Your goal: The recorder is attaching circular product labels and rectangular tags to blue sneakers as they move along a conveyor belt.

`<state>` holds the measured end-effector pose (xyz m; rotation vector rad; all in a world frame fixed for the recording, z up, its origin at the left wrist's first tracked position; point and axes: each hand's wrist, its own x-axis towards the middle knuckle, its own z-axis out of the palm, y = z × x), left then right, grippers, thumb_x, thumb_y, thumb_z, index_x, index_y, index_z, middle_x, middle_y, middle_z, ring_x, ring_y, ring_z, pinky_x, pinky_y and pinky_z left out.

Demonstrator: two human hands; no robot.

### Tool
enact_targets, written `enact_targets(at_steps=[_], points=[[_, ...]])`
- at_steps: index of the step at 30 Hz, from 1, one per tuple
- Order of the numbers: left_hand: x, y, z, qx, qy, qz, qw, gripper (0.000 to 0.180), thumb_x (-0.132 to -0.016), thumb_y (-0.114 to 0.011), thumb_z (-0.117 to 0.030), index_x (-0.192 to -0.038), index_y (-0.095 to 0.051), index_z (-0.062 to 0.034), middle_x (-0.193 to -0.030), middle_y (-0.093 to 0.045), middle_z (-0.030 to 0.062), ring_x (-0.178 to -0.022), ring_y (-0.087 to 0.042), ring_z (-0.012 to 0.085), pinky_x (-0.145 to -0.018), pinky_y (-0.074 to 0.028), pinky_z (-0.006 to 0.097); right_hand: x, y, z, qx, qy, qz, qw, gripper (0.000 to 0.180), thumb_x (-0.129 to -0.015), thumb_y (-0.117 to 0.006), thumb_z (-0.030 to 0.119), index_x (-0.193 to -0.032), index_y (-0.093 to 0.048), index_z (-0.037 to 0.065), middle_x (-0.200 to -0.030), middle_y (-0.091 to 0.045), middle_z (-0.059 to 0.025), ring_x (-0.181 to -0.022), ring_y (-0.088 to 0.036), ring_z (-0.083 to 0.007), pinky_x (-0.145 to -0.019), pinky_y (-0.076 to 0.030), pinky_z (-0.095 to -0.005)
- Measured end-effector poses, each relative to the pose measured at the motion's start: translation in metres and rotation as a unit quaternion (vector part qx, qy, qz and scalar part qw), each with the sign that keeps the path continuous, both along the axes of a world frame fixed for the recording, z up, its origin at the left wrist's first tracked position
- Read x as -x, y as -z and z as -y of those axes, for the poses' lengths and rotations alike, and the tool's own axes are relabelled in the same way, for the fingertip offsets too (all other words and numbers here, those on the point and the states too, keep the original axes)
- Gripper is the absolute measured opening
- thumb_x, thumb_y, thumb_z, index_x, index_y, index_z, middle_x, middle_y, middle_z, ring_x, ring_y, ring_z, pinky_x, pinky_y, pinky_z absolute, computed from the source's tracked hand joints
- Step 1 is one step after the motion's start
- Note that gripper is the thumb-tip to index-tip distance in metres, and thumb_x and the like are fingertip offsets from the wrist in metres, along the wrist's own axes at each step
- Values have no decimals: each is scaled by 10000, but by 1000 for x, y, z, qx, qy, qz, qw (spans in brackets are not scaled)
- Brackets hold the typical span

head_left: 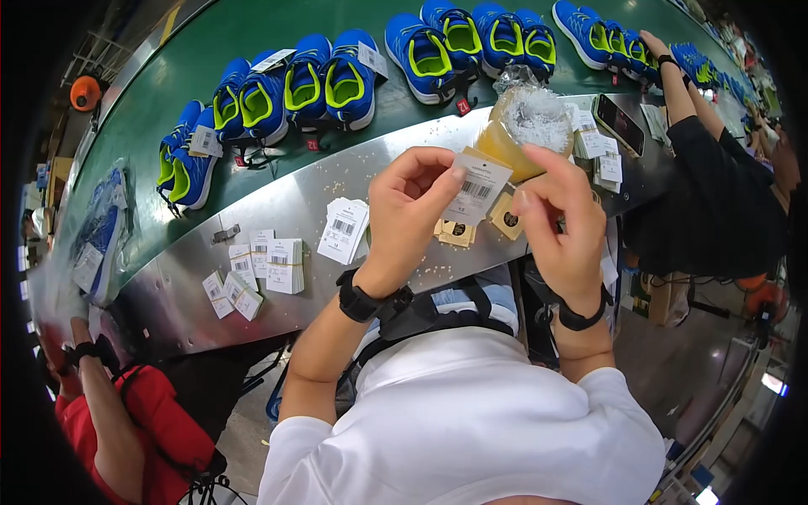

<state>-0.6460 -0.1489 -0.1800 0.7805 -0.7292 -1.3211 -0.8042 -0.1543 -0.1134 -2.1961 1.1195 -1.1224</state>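
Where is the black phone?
In the head view, the black flat phone lies on the silver metal shelf, upper right, beside small white paper tags.

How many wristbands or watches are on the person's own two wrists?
2: a black watch on the left wrist, below the left hand, and a black band on the right wrist, below the right hand. Neighbours' wrists are not counted.
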Motion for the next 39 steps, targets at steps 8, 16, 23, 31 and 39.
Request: enact_targets(at_steps=[8,16,23,31,39], points=[[4,-6,-6,9,-7,65,998,119,-841,-651,-49,-924,-616,28,-848,-640,26,-725,-594,51,-653,-474,185,-3,8,10,38,21,-40,998,424,-724,-616,-49,-1130,-560,60,-625,-588,0,-451,-526,-95,-436,-419,-227],[12,-1,1,158,-57,223,960,134,-746,-681,18,-861,-615,1,-792,-627,72,-667,-613,141,-597,-483,245,3,9,14,16,36,-46,998,386,-741,-620,-38,-1113,-579,58,-641,-604,-17,-481,-572,-131,-462,-450,-248],[-4,-21,23,481,-124,550,671,238,-634,-654,-5,-867,-616,28,-858,-609,127,-738,-622,247,-618,-527,303,23,-10,32,-63,-41,-120,990,234,-837,-542,-25,-1046,-627,35,-854,-662,-143,-643,-631,-261,-582,-484,-298],[-14,-51,75,575,-154,606,528,221,-580,-651,-77,-772,-603,22,-819,-552,93,-708,-596,217,-599,-527,301,23,-56,98,60,-159,-192,967,140,-785,-589,-15,-912,-635,22,-830,-614,-96,-682,-603,-235,-617,-475,-292],[-30,-13,164,452,-16,534,715,170,-802,-664,-177,-790,-595,-22,-768,-577,95,-678,-572,276,-579,-460,355,4,-42,182,-19,-180,-184,966,97,-851,-556,55,-931,-611,48,-753,-605,-57,-688,-592,-164,-601,-451,-254]])
